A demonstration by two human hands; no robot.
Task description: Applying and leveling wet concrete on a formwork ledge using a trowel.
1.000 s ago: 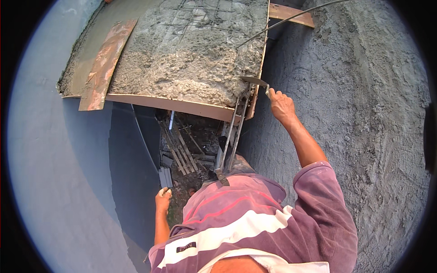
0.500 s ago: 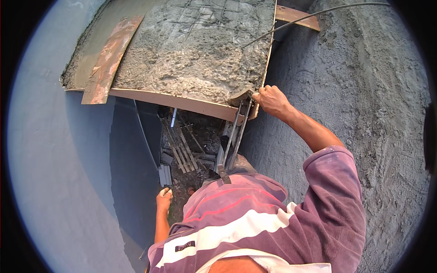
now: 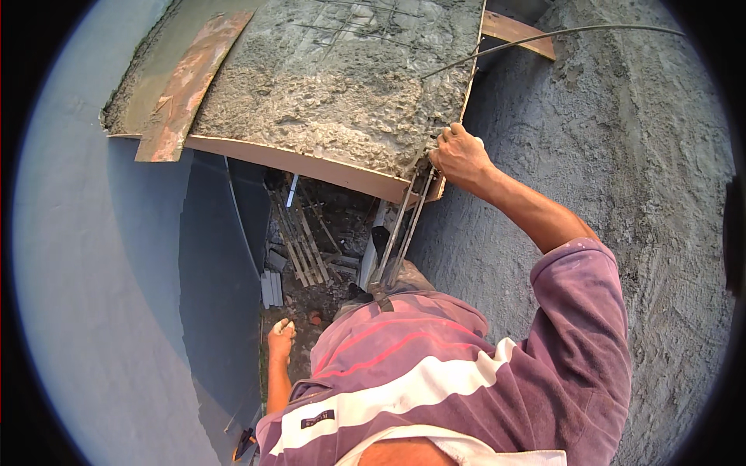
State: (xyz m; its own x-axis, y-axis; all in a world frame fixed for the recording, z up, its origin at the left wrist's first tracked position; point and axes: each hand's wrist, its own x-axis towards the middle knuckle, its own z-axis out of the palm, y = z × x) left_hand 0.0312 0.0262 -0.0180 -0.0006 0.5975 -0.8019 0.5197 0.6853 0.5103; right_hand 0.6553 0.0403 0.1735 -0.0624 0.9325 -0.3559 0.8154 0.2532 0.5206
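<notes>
My right hand (image 3: 460, 158) is closed at the near right corner of a slab of rough wet concrete (image 3: 311, 101). Between its fingers and the concrete there is something dark and smeared, too unclear to name. A wooden form board (image 3: 303, 161) edges the slab's near side, just left of this hand. Below the knuckles, the two narrow rails of a ladder (image 3: 406, 225) lean on the corner and run down to my waist. My left hand (image 3: 281, 339) hangs low on the left in a loose fist, apart from everything, with nothing seen sticking out of it.
A stained plank (image 3: 190, 89) lies across the slab's left part. A thin rod (image 3: 559, 33) sticks out to the right over another board (image 3: 519, 35). Smooth grey wall (image 3: 101, 256) rises left, rough plastered wall (image 3: 575, 179) right. Far below lie timber strips (image 3: 299, 241) and rubble.
My right hand has shifted up and inward over the slab's corner. A curved brown plate seen beside it earlier no longer shows. The view has moved slightly; my left hand stays low.
</notes>
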